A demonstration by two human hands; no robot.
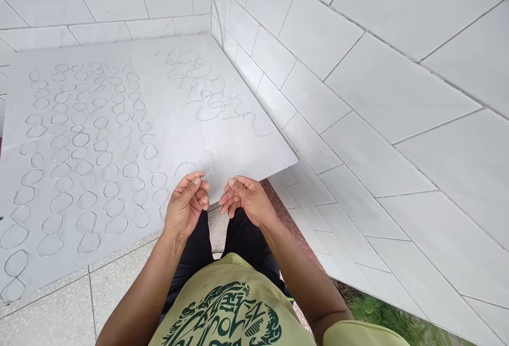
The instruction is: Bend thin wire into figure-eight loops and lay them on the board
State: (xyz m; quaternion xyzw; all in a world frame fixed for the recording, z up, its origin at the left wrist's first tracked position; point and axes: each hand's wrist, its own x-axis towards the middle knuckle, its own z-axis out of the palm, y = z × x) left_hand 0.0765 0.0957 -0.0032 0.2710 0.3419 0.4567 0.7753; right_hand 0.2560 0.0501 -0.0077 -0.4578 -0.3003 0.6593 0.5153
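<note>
Left hand (187,203) nearly closed, thumb and index pinched on curved wire (186,163), which arcs up and left over near edge of white desk (242,158). Right hand (249,200) just beside it, fingers curled, thumb against index; cannot tell if it grips wire. Figure-eight wires (80,133) in rows on desk's left; loose bent wires (210,105) overlap at far right, hard to separate. Wire end hidden in left fingertips.

Thin wire (185,163) — one open arc
</note>
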